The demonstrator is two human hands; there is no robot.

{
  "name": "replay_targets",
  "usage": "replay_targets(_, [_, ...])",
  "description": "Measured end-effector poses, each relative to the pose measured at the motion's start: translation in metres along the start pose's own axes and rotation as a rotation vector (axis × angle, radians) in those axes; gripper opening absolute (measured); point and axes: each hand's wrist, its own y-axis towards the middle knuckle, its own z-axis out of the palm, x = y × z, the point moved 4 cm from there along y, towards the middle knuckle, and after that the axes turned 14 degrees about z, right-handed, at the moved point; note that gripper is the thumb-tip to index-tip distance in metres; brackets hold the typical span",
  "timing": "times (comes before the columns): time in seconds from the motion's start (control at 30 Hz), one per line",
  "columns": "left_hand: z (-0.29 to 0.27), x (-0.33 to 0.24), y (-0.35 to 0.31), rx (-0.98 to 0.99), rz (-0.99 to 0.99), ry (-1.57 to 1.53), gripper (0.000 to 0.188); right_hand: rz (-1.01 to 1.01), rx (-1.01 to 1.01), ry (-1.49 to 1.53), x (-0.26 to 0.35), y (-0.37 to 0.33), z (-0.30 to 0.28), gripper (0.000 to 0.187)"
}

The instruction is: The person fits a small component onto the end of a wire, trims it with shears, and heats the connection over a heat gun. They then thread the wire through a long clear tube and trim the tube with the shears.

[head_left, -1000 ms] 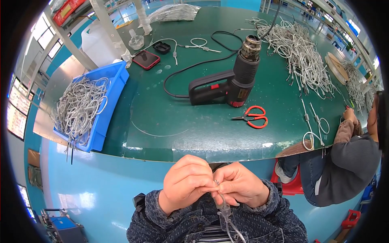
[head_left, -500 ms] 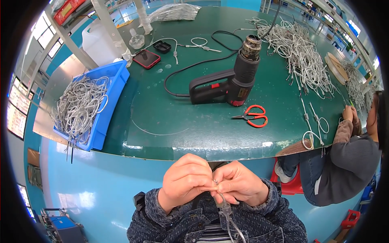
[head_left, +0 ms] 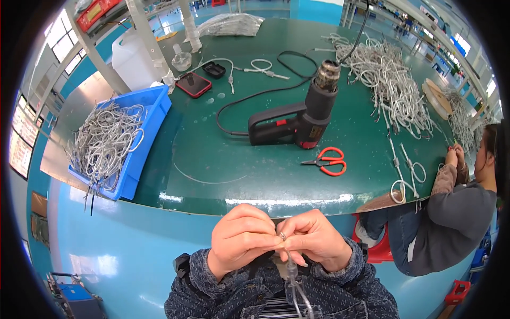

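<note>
My left hand (head_left: pixel 245 236) and my right hand (head_left: pixel 314 240) meet just off the table's near edge, fingertips pinched together. Between them is the end of a clear-sheathed cable (head_left: pixel 292 272), with a small metallic bit showing at the fingertips. Below my fingers the cable carries a translucent connector piece, and its strands hang down in front of my jacket. The exact grip point is partly hidden by my fingers. On the table ahead lie red-handled scissors (head_left: pixel 330 161) and a black heat gun (head_left: pixel 295 126) standing with its metal nozzle up.
A blue bin (head_left: pixel 154 125) heaped with grey cables stands at left. Large cable bundles (head_left: pixel 390 80) cover the right back, near a spool (head_left: pixel 438 99). A phone (head_left: pixel 193 85) lies behind the heat gun's cord. A co-worker (head_left: pixel 451 223) sits at right, hands at the table edge.
The whole view has shifted slightly, with the table things sitting a little lower. My hands stay pinched together on the cable; the hanging cable has swung slightly to the left.
</note>
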Motion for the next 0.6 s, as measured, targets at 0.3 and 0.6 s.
replay_targets(0.3, [-0.002,0.001,0.003,-0.094,-0.012,0.073,0.029,-0.059,-0.137,-0.124,0.009,0.001,0.000,0.010])
replay_targets(0.6, [-0.007,0.013,0.003,-0.076,-0.151,-0.064,0.033,-0.044,-0.047,-0.134,0.014,0.004,0.001,0.013])
